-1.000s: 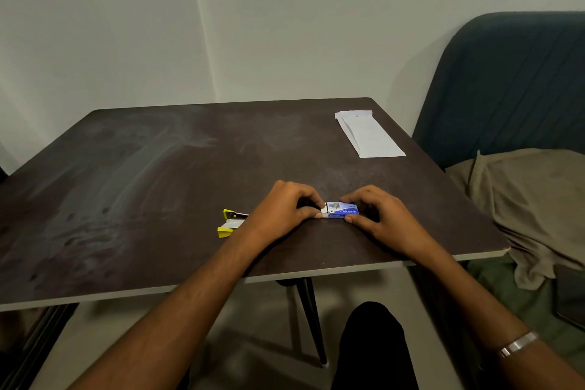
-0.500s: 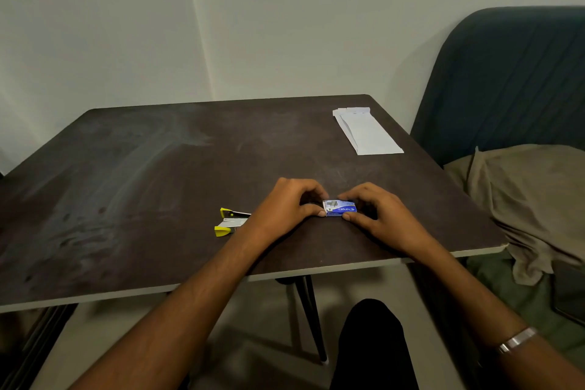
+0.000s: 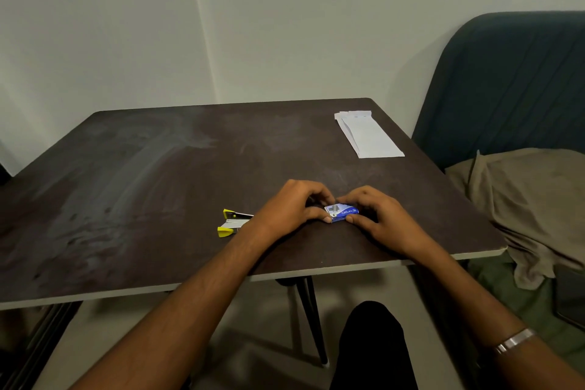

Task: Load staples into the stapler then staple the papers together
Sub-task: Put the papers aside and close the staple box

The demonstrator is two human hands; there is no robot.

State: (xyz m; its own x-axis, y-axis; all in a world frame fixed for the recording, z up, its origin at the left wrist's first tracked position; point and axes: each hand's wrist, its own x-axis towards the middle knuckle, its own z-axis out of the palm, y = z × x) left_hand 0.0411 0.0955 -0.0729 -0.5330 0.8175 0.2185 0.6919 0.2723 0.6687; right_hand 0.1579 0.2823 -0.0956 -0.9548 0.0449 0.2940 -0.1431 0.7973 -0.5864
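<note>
Both forearms stretched forward over the near edge of the dark brown square tabletop (image 3: 158, 187), wrists low, knuckles up, hands meeting near the front middle of the surface. Left hand (image 3: 292, 207) curled, thumb and fingertips pinched against the left end of the small blue cardboard staple box (image 3: 342, 213). Right hand (image 3: 378, 220) likewise curled, thumb along the near edge and fingers over the far edge of the box's right end, closed on it. Box lying flat on the tabletop, gripped between the two hands; whether its flap is open cannot be told. Yellow-and-silver stapler (image 3: 234, 222) lying opened out on the tabletop just left of the left wrist, untouched, partly hidden behind that wrist. White folded papers (image 3: 368, 136) flat near the far right corner, well apart from both hands. Silver metal bracelet (image 3: 514, 340) on the right wrist. Dark teal padded chair back (image 3: 512, 82) to the right of the table, with a beige cloth (image 3: 531, 199) draped below it.
</note>
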